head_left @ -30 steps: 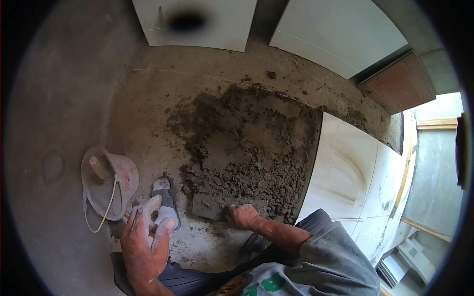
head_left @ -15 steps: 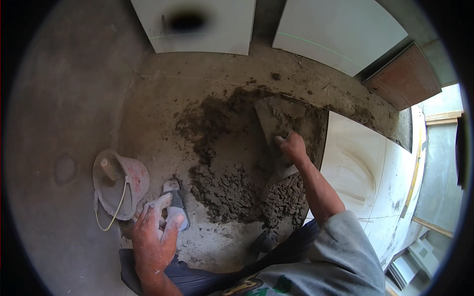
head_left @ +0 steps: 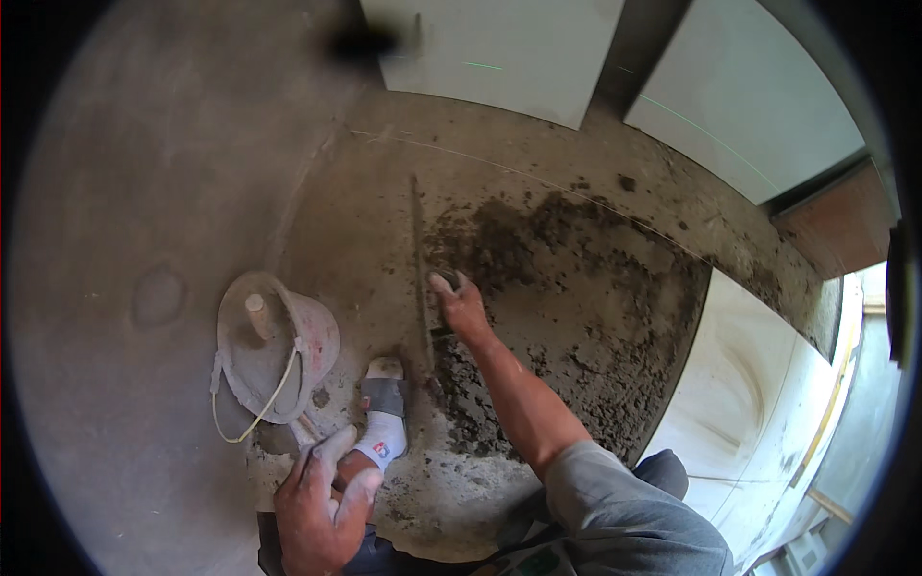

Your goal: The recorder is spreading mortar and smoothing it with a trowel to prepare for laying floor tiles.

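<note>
My right hand grips a flat plastering trowel, whose long blade is turned edge-on at the left border of the dark mortar. The mortar lies as a rough, crumbly layer, smoother in its middle, beside the laid white tiles. Dusted with grey, my left hand hovers near my foot, thumb and fingers apart and nothing in it. Just beyond that hand stands a dirty bucket with a pale yellow handle; a wooden handle sticks up inside it.
My foot in a sandal and white sock stands between bucket and mortar. A thin string stretches above the far mortar edge. Large pale panels crossed by a green line lean at the back, with a reddish-brown board farther right.
My right hand has swept the trowel leftward from the far right of the mortar to its left border, turning the blade on edge. The view has shifted left; my left hand stays open.
</note>
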Demonstrator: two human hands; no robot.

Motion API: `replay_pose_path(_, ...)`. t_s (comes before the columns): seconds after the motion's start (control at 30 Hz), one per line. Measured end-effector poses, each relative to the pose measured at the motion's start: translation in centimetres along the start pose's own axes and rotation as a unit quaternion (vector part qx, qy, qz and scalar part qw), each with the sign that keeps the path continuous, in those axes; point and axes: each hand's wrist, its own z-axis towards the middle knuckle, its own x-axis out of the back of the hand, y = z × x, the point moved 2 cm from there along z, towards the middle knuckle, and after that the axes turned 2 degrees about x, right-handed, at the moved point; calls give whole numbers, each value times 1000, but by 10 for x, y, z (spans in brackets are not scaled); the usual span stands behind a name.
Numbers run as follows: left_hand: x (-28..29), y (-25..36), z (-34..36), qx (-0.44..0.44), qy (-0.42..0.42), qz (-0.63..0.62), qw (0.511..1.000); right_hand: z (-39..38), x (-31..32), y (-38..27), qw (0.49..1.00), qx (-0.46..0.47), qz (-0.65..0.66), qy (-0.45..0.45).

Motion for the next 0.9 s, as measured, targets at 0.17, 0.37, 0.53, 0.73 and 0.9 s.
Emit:
replay_pose_path(0.17, 9, -36, -6, 26, -22, -8, 999, -3, -17, -1, 979, -105, -172, 0)
replay_pose_path(0.37, 17, -50, 1, 20, 0, 11, 1000, 11, -25, -10, 996, 26, -79, 29)
replay_pose_path(0.53, 18, -41, 3, -2, 1, -7, 1000, 23, -17, 22, 971, -41, -231, 48)
replay_pose_path(0.73, 16, -42, -2, -27, 9, 22, 999, -13, -8, -24, 997, -75, 9, 33)
replay_pose_path(0.9, 4, -37, 3, -9, -32, -4, 999, -18, -55, 2, 974, -147, -103, -141)
